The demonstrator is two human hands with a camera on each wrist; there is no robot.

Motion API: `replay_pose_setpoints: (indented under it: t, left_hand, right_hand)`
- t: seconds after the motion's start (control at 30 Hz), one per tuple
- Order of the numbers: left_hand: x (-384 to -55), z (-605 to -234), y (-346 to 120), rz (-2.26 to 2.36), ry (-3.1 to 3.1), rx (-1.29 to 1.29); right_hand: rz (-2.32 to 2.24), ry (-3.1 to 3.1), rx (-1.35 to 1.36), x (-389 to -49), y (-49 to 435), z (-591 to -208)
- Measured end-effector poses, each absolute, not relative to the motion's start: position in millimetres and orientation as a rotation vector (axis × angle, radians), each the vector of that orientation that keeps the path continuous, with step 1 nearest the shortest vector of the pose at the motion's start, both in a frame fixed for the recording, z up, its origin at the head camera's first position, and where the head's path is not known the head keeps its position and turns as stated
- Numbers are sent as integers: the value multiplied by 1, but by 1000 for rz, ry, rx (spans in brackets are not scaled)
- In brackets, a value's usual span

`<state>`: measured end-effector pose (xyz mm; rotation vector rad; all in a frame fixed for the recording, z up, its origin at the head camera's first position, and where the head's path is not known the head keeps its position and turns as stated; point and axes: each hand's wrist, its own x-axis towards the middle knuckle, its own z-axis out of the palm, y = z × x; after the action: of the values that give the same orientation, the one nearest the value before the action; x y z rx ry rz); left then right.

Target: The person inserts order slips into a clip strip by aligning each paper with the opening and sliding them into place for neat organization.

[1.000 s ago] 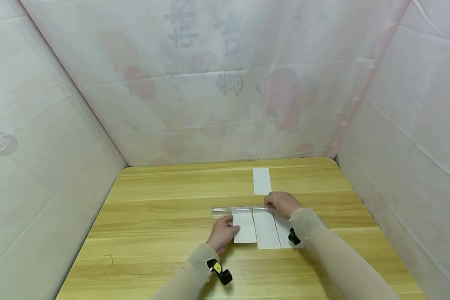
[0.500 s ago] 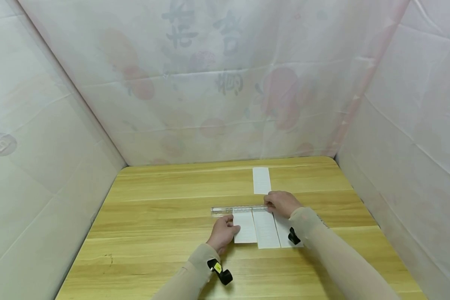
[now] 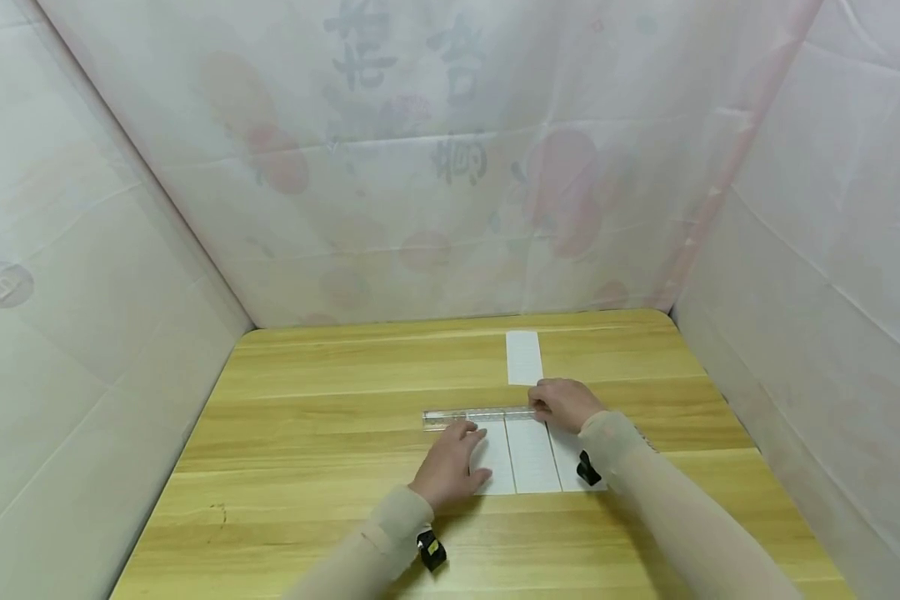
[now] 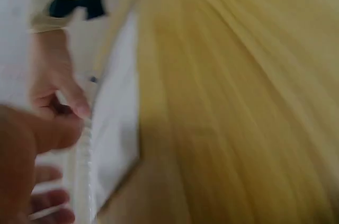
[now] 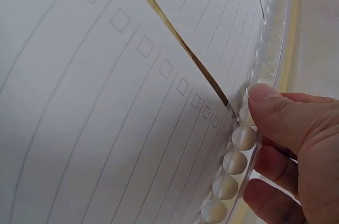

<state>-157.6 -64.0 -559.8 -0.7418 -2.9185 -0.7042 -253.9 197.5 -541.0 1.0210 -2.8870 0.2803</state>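
Observation:
Three white ruled paper slips lie side by side on the table in the head view: a left slip (image 3: 498,457), a middle slip (image 3: 536,457) and a right slip (image 3: 564,454) partly under my right arm. Across their far ends runs a clear ruler (image 3: 483,414) with a scalloped edge (image 5: 234,161). My right hand (image 3: 567,404) pinches the ruler near its right part, thumb on top. Over the left slip's left side is my left hand (image 3: 448,467), fingers spread and gripping nothing. The left wrist view is blurred; whether those fingertips touch the paper, I cannot tell.
Another white slip (image 3: 523,358) lies farther back, beyond my right hand. The wooden table (image 3: 307,467) is bordered by pale fabric walls (image 3: 435,208) at the back and both sides. A black wrist camera (image 3: 431,550) sits on my left wrist.
The left slip has slid toward me, its near edge now level with the others. My left hand has loosened from its left edge and moved slightly right. The right hand stays on the ruler.

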Motion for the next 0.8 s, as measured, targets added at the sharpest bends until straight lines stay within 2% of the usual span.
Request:
replay_pose_setpoints:
  t: [0.1, 0.2, 0.8]
  left_hand:
    - [-156, -561, -66, -428, -2960, -947]
    - [-155, -566, -68, -261, -2995, -1017]
    - [-155, -573, -72, -268, -3044, -1027]
  right_hand:
    - [274, -2888, 1024, -254, 196, -540]
    - [270, -2888, 1032, -253, 195, -539]
    - [293, -2888, 1023, -252, 194, -540]
